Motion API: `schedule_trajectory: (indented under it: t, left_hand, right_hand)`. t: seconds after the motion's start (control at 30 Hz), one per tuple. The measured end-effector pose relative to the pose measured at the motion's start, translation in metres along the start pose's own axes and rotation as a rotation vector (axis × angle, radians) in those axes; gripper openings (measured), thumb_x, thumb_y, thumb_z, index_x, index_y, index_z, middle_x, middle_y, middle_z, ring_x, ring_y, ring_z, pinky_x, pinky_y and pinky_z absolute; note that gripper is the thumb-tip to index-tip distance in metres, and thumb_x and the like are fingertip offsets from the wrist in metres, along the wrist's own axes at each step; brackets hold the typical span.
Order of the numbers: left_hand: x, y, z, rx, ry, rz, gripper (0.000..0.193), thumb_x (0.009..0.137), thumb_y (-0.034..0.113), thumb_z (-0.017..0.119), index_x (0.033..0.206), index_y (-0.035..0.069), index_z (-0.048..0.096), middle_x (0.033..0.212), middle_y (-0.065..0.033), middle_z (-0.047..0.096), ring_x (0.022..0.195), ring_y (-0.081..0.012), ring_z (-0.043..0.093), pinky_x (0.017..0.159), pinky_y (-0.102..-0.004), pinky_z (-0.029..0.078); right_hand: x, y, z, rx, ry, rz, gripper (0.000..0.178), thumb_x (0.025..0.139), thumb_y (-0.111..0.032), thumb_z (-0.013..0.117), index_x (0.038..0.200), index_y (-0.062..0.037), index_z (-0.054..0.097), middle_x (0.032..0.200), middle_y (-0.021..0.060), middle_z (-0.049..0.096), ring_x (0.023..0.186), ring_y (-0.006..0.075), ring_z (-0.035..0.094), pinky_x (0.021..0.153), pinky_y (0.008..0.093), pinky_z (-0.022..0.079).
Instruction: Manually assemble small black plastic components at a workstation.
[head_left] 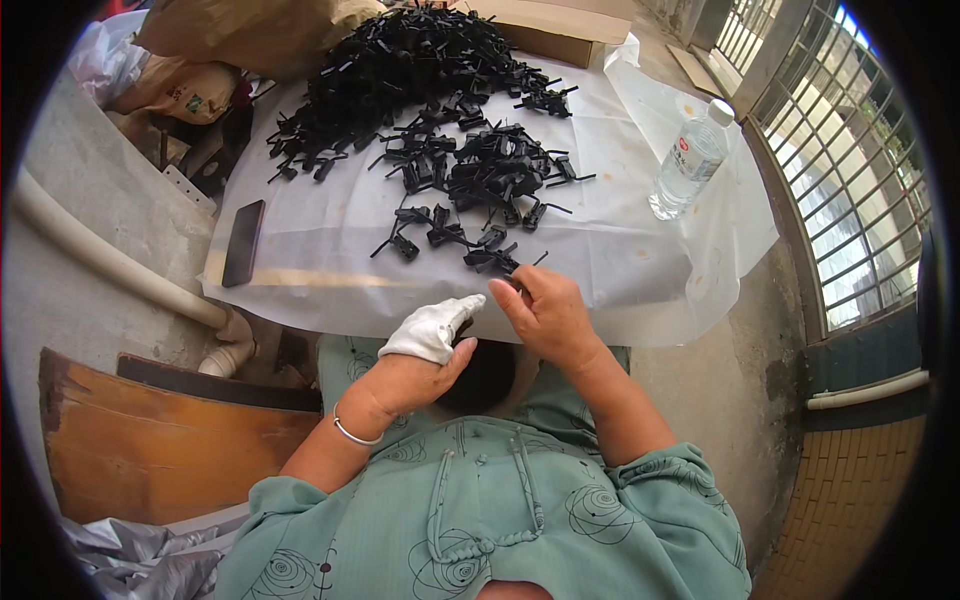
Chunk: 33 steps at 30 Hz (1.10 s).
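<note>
Head view: two hands meet before the near edge of one worktop [620, 265], which is covered by one translucent white sheet [330, 315]. The left hand [430, 340] wears one white glove [415, 330] that leaves the thumb bare; its fingers are curled, and whether they grip anything cannot be told. One bracelet [357, 432] encircles the left wrist. The right hand [545, 312] is bare; its thumb and fingers are bent toward each other at the near end of the black parts [500, 165], and whether one part is gripped cannot be told. These small parts, each with a thin projecting stem, lie on the sheet in one large heap [400, 60] at the far side and one smaller, looser group in front of it; they overlap too much to count. To the left of the group lies one dark phone [244, 243]; to the right stands one clear bottle [690, 160] with one white cap. Behind the heap sits one cardboard box [545, 30], and to the far left are at least two brown bags [235, 35]. One pale pipe [110, 262] runs along the left wall; one orange-brown board [170, 435] lies below it.
</note>
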<state>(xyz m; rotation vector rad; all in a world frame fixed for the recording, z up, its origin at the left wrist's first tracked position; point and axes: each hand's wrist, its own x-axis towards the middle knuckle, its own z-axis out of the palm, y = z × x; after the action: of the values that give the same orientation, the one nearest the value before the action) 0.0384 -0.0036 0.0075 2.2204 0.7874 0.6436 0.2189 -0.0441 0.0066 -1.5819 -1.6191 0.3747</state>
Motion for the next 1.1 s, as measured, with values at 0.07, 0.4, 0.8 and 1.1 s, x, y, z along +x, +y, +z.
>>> schedule_trajectory:
  t: [0.07, 0.4, 0.8, 1.1]
  left_hand:
    - [0.002, -0.014, 0.003, 0.232, 0.065, 0.241, 0.026, 0.083, 0.011, 0.051, 0.106, 0.000, 0.054, 0.091, -0.0188, 0.059, 0.088, -0.0312, 0.056, 0.079, -0.0351, 0.045]
    - [0.003, -0.018, 0.003, -1.479, 0.171, -0.509, 0.019, 0.093, 0.019, 0.045, 0.103, 0.005, 0.052, 0.094, -0.0073, 0.061, 0.065, -0.0114, 0.058, 0.051, -0.0226, 0.046]
    - [-0.005, 0.000, 0.002, -0.888, 0.197, -0.243, 0.025, 0.089, 0.008, 0.052, 0.113, 0.002, 0.046, 0.086, -0.0035, 0.056, 0.060, -0.0068, 0.052, 0.052, -0.0192, 0.044]
    - [-0.008, 0.013, 0.002, -0.620, 0.188, -0.285, 0.025, 0.083, 0.001, 0.053, 0.108, -0.003, 0.051, 0.089, -0.0076, 0.058, 0.065, -0.0113, 0.057, 0.057, -0.0232, 0.048]
  right_hand:
    - [0.014, 0.014, 0.007, -0.130, 0.080, -0.031, 0.020, 0.084, -0.017, 0.058, 0.073, -0.0011, 0.055, 0.065, 0.0123, 0.055, 0.055, 0.0280, 0.050, 0.053, 0.0346, 0.042]
    - [0.003, 0.005, 0.019, 0.351, 0.222, -0.075, 0.005, 0.079, -0.005, 0.059, 0.082, -0.0014, 0.059, 0.066, 0.0110, 0.056, 0.055, 0.0228, 0.052, 0.053, 0.0306, 0.042]
    - [-0.008, -0.026, 0.019, 0.251, 0.109, -0.226, 0.020, 0.076, -0.015, 0.069, 0.076, -0.0008, 0.055, 0.061, 0.0076, 0.050, 0.049, 0.0137, 0.045, 0.047, 0.0259, 0.037]
    - [-0.009, -0.013, 0.020, 0.363, -0.168, -0.167, 0.024, 0.090, -0.016, 0.049, 0.073, 0.0008, 0.052, 0.057, 0.0054, 0.044, 0.052, 0.0121, 0.039, 0.049, 0.0277, 0.037]
